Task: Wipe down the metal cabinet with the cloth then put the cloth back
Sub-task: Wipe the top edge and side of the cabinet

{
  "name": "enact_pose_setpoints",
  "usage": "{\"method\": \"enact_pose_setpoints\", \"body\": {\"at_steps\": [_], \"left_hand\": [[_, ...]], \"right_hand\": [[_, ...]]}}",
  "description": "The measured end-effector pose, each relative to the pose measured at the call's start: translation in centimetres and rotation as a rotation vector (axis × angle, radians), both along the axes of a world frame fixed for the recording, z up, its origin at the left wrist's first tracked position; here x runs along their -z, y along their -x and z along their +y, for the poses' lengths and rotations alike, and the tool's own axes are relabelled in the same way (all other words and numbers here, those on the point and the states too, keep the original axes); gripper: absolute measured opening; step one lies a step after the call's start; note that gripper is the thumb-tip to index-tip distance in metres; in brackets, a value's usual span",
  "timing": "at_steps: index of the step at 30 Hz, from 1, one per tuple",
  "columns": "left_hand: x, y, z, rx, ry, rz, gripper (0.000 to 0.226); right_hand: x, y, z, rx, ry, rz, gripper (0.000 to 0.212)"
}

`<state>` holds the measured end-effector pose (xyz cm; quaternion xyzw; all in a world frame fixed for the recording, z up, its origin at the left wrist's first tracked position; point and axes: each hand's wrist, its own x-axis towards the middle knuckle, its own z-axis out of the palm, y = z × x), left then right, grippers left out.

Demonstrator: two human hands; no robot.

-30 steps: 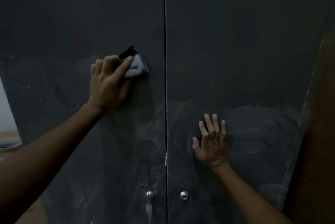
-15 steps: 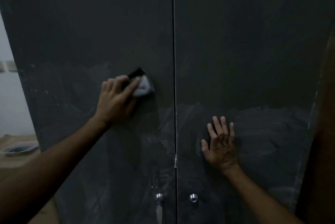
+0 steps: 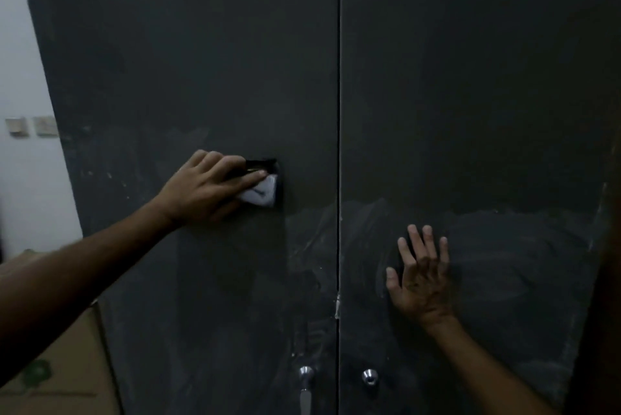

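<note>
From the head camera, a dark grey metal cabinet with two closed doors fills nearly the whole view, its centre seam running top to bottom. The left hand presses a wadded cloth flat against the left door, a little left of the seam; the fingers lie over the cloth and the thumb tucks beneath it, so the hand is grasping the cloth while pushing it onto the metal. The cloth shows a pale patch below and a dark fold above, though the dim light makes its true colours hard to judge. The right hand lies spread on the right door, lower than the left hand, fingers straight and apart, palm against the panel, holding nothing. Smeary, dull streaks cover the lower parts of both doors. Near the bottom edge, a silver lever handle sits on the left door just beside the seam, and a round silver lock on the right door. At far left stands a pale wall bearing two switch plates, and a cardboard box sits below the left forearm.
</note>
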<state>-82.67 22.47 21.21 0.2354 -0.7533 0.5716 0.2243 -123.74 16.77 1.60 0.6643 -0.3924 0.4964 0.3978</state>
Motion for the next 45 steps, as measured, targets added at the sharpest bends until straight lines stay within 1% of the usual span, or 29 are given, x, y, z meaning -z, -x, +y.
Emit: {"method": "enact_pose_setpoints", "body": {"at_steps": [1,2,5,6,7,11,12,13,14,16,17,18,19,22,23,24,25,28,29,30,34,35,36,39,40,41,43,44,45], "left_hand": [[-0.4,-0.7,-0.1,-0.014,0.026,0.027,0.046],[-0.8,-1.3,-0.3,-0.025,0.058,0.151,0.046],[-0.7,-1.1,-0.5,0.007,0.129,0.797,0.048],[-0.3,-0.4,-0.7,0.017,0.135,0.913,0.049],[0.3,0.3,-0.8,0.019,0.128,0.902,0.05],[0.9,-0.4,0.0,0.019,0.006,0.236,0.05],[0.4,-1.3,0.3,0.013,0.002,0.175,0.049],[-0.1,-2.1,0.2,0.008,0.024,0.212,0.049],[-0.4,-2.7,0.2,0.003,0.056,0.344,0.048],[-0.3,-2.6,0.1,-0.01,0.116,0.734,0.049],[0.1,-2.2,-0.1,-0.027,0.13,0.859,0.05],[0.7,-1.6,-0.2,-0.035,0.129,0.883,0.051],[1.4,-1.2,-0.3,-0.033,0.117,0.794,0.051],[2.9,-2.1,0.1,-0.016,0.058,0.282,0.049],[2.6,-3.0,0.4,-0.023,0.049,0.212,0.048],[2.2,-3.7,0.4,-0.032,0.057,0.229,0.048],[2.0,-4.1,0.5,-0.044,0.076,0.331,0.048],[2.4,-3.4,0.6,-0.072,0.121,0.801,0.05],[2.8,-2.7,0.4,-0.071,0.124,0.871,0.051],[3.1,-2.1,0.3,-0.067,0.121,0.859,0.051],[2.8,-3.3,1.0,-0.057,0.094,0.403,0.048],[2.3,-4.2,1.2,-0.073,0.106,0.395,0.048],[1.7,-5.0,1.2,-0.087,0.12,0.47,0.049],[1.3,-5.6,1.2,-0.087,0.129,0.892,0.053],[1.5,-5.2,1.1,-0.084,0.126,0.891,0.055],[2.0,-4.9,0.9,-0.08,0.12,0.785,0.055],[2.9,-5.1,1.1,-0.075,0.085,0.428,0.053],[2.8,-5.8,1.3,-0.082,0.079,0.318,0.051],[2.5,-6.8,1.4,-0.094,0.084,0.303,0.05]], "right_hand": [[0.0,-0.1,0.0,-0.005,0.0,-0.002,0.057],[0.0,-0.1,0.1,-0.01,0.006,-0.004,0.056],[-0.2,-0.1,0.3,-0.018,0.014,-0.004,0.055],[-0.2,-0.1,0.4,-0.017,0.017,-0.004,0.055],[-0.2,-0.2,0.4,-0.017,0.02,-0.003,0.055],[-0.2,-0.1,0.2,-0.022,0.021,-0.004,0.054],[-0.1,-0.1,0.2,-0.018,0.02,-0.002,0.054],[-0.1,-0.2,0.2,-0.014,0.022,-0.001,0.054],[-0.1,-0.2,0.3,-0.01,0.022,-0.002,0.054],[-0.2,-0.2,0.3,-0.011,0.013,-0.002,0.054],[-0.2,-0.2,0.3,-0.007,0.012,-0.002,0.054],[-0.1,-0.2,0.2,-0.002,0.011,0.0,0.054],[-0.1,-0.2,0.2,0.0,0.01,0.004,0.054],[-0.1,-0.1,0.1,-0.009,0.018,0.011,0.054],[0.0,-0.1,0.1,-0.005,0.017,0.012,0.054],[0.0,-0.1,0.2,0.0,0.017,0.012,0.054],[0.0,-0.1,0.2,0.001,0.018,0.011,0.054],[0.0,-0.1,0.2,0.0,0.008,0.006,0.054],[0.0,-0.1,0.2,-0.003,0.001,0.002,0.054],[0.0,-0.3,0.3,-0.005,-0.005,0.0,0.054],[-0.5,-0.9,1.5,-0.025,-0.058,-0.061,0.051],[-0.8,-1.5,2.0,-0.044,-0.067,-0.109,0.049],[-1.3,-2.4,2.6,-0.077,-0.073,-0.161,0.046],[-3.3,-7.0,4.2,-0.25,-0.025,-0.194,0.04],[-4.0,-8.9,4.6,-0.314,0.005,-0.153,0.039],[-4.7,-10.8,4.9,-0.372,0.025,-0.09,0.038],[-5.9,-14.4,5.4,-0.467,0.025,0.081,0.037],[-6.3,-16.0,5.4,-0.497,0.024,0.168,0.036],[-6.4,-17.4,5.2,-0.512,0.032,0.252,0.035]]}}
